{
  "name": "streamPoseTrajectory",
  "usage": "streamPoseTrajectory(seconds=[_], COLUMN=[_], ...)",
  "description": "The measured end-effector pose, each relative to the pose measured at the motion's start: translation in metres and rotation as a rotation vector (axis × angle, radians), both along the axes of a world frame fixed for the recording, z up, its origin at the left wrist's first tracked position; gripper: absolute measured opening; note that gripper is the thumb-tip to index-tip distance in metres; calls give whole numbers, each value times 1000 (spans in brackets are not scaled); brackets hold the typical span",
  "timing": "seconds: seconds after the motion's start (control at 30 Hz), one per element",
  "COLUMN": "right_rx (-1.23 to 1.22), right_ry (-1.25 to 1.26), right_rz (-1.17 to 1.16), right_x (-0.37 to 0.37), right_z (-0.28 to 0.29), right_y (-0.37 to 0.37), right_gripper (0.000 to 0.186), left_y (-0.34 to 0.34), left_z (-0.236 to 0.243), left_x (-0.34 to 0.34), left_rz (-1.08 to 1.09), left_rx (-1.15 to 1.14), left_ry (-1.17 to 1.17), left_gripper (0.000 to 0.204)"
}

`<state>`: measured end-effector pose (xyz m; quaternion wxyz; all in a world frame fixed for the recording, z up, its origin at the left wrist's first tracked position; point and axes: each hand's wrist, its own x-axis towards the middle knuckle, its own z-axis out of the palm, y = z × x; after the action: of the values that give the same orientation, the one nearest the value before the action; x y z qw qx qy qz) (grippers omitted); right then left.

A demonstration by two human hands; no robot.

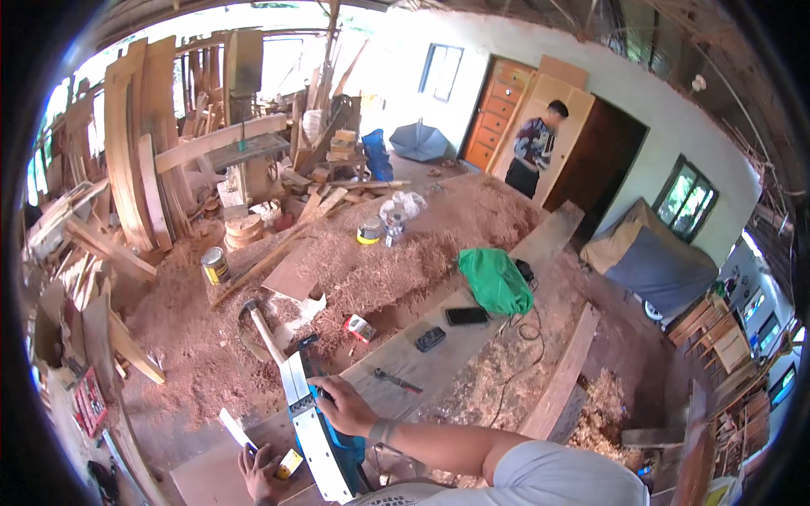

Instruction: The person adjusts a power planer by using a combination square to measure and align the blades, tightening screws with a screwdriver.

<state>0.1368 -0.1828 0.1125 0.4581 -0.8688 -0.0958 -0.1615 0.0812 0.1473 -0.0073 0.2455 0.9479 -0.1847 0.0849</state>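
Observation:
My right hand [344, 407] is closed around a blue power planer [319, 438], which is turned with its long pale metal sole facing up. Low on the left, my left hand [261, 475] rests with bent fingers apart. By its fingertips is a slim white strip [235, 428] with a dark end. A small yellow-and-white item [289, 464] sits close to the thumb; its kind is unclear. Just beyond the planer's far end lies a hammer [265, 331] with a wooden handle, beside a small black piece [307, 341].
A wrench-like tool [398, 381], a black battery-like block [430, 339], a phone [467, 315] and a green cloth bundle [495, 281] lie along the plank. Cans [369, 231] stand among wood shavings. Leaning boards [135, 143] crowd the left. Another person [533, 148] stands near the doors.

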Motion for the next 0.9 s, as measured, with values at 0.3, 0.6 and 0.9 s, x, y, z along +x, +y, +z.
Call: streamPoseTrajectory(seconds=[0.3, 0.6, 0.9], right_rx=[71, 67, 48], right_ry=[9, 47, -224], right_rz=[-59, -96, -21], right_x=[3, -1, 17], right_z=[4, -8, -2], right_y=[4, 0, 30], right_gripper=[44, 45, 42], left_y=[-5, -12, 74], left_z=[1, 13, -78], left_x=[8, 8, 22], left_rz=[8, -111, -47], left_rx=[142, 290, 319], left_ry=[-25, -117, -38], left_gripper=[60, 65, 61])
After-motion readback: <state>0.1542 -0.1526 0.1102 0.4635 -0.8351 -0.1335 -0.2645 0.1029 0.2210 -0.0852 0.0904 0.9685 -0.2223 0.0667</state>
